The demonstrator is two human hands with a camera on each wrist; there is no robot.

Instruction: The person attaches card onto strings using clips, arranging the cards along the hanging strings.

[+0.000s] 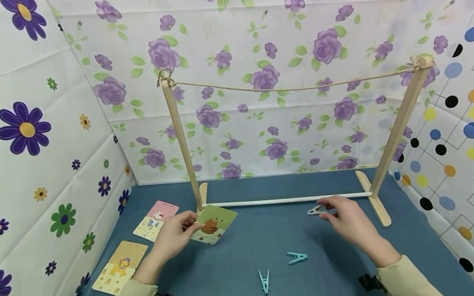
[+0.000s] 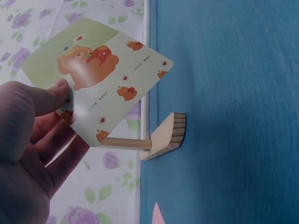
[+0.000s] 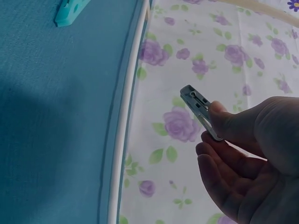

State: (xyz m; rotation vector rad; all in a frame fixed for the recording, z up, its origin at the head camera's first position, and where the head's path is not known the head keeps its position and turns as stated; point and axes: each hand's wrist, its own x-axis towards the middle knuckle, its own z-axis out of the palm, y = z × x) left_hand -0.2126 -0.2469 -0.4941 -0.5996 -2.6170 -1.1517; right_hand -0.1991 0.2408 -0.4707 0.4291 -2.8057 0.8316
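Observation:
Between thumb and fingers my left hand [image 1: 175, 235] pinches a green and cream card [image 1: 215, 224] by its left edge. In the left wrist view the card [image 2: 100, 79] shows a cartoon bear and the words "Cute Bear". My right hand [image 1: 348, 218] pinches a pale clothespin [image 1: 315, 210] by its handle end, its tip pointing left. A closer look at the clothespin [image 3: 198, 105] comes in the right wrist view. Both hands are in front of a wooden stand, beneath the twine [image 1: 274, 89] strung between its posts.
Two teal clothespins [image 1: 297, 257] lie on the blue cloth [image 1: 229, 268] between the arms. A pink card [image 1: 161, 213] and a yellow lion card [image 1: 119, 267] lie at left. The right post [image 1: 398, 127], left post [image 1: 182, 145] and white bottom bar [image 1: 282, 201] frame the back.

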